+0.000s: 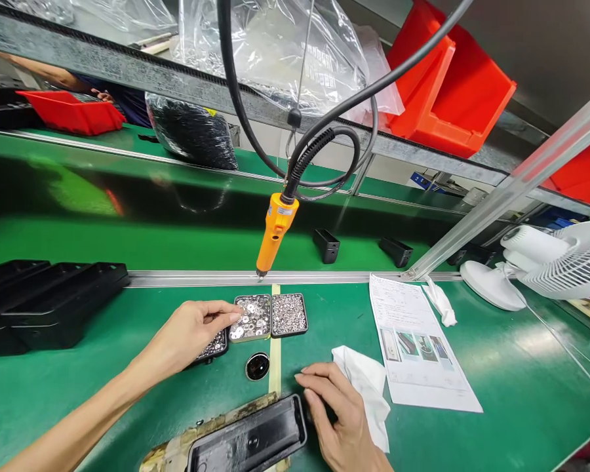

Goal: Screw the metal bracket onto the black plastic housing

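Observation:
My left hand [189, 331] reaches over a small tray of flat metal washers [250, 318], thumb and forefinger pinched at its left edge. Whatever lies between the fingertips is too small to make out. Beneath that hand, a tray of small metal parts [216, 346] is partly covered. My right hand [338, 410] rests by the right end of a long black plastic housing [250, 440], its fingers loosely curved and apart, with nothing seen in them. The housing lies hollow side up on a worn, taped block [170, 452]. Between the hands sits a round dish with dark contents [257, 366].
Another tray of tiny metal parts [289, 314] stands beside the washers. An orange electric screwdriver [276, 229] hangs above. Right are a white cloth [366, 387], printed sheet [423, 347] and fan [565, 259]. Black bins [54, 305] stand left; black parts [327, 246] lie behind the rail.

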